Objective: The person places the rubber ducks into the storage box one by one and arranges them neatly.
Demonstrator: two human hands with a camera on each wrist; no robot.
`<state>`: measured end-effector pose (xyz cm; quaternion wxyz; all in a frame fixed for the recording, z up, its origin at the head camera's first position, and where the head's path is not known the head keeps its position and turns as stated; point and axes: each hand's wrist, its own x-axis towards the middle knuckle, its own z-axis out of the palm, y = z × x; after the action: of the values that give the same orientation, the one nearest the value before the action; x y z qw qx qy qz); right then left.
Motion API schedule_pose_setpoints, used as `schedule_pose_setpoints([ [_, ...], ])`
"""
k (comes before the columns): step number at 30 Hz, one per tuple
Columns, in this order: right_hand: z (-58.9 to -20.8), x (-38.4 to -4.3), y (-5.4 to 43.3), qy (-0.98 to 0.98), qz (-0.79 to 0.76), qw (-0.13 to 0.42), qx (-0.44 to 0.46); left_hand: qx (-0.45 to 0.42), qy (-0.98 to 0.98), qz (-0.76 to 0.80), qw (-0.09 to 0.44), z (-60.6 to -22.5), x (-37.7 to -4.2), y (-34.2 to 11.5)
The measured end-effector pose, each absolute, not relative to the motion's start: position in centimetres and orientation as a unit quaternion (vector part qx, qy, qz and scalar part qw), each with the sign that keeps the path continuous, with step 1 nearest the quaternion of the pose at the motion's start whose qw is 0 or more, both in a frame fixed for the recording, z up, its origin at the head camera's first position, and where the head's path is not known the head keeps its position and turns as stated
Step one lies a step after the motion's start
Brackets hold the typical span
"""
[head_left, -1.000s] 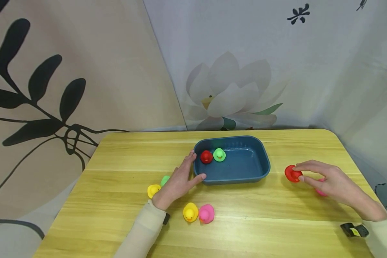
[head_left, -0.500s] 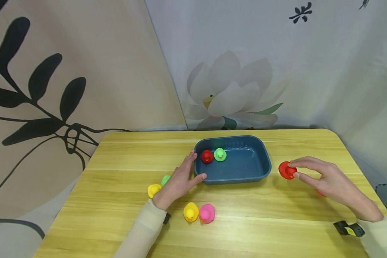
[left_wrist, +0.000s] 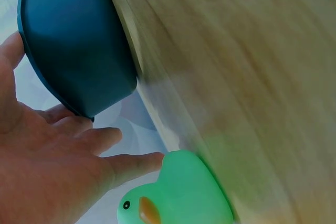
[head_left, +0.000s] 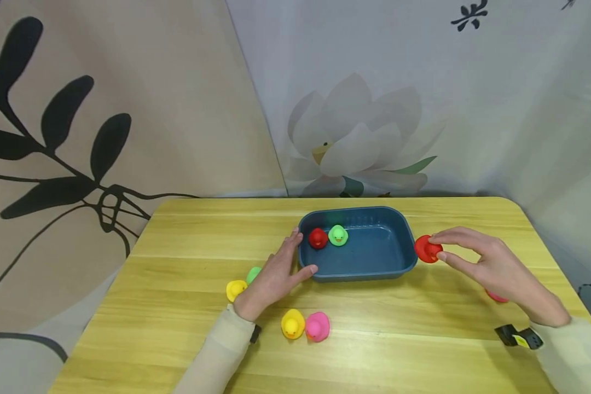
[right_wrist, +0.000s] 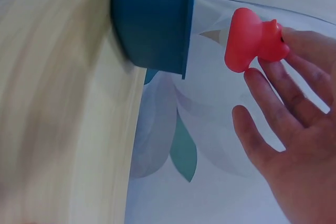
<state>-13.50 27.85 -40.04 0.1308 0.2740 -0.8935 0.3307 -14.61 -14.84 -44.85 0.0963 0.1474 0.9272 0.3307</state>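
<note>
A red rubber duck (head_left: 426, 249) is pinched between thumb and fingers of my right hand (head_left: 487, 264), at the right rim of a dark blue tray (head_left: 359, 276). The right wrist view shows this duck (right_wrist: 245, 40) raised off the table, beside the tray wall (right_wrist: 152, 24). My left hand (head_left: 274, 276) touches the tray's left end with spread, straight fingers. Inside the tray sit another red duck (head_left: 318, 238) and a light green duck (head_left: 338, 236). In the left wrist view a green duck (left_wrist: 189, 192) stands close by my left fingertips.
On the wooden table (head_left: 374, 339), a yellow duck (head_left: 293, 324) and a pink duck (head_left: 317, 326) sit in front of the tray. Another yellow duck (head_left: 236, 290) lies left of my left wrist. A pink thing (head_left: 496, 296) shows partly under my right hand. A printed curtain (head_left: 187, 98) hangs behind.
My right hand has carried the red duck leftward and away from me, up to the tray's right rim. The left hand has stayed on the tray. The head view has shifted slightly.
</note>
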Motion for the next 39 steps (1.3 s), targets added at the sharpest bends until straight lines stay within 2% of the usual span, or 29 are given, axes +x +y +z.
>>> schedule_pose_setpoints([
  [22,-38.5,-15.8,24.3,-0.891,0.354,0.100,0.267,0.141,0.929,0.326,0.106,-44.7,-14.6,-14.8],
  [39,-38.2,-17.0,22.0,-0.893,0.365,0.051,0.257,0.143,0.929,0.326,0.107,-44.5,-14.6,-14.8],
])
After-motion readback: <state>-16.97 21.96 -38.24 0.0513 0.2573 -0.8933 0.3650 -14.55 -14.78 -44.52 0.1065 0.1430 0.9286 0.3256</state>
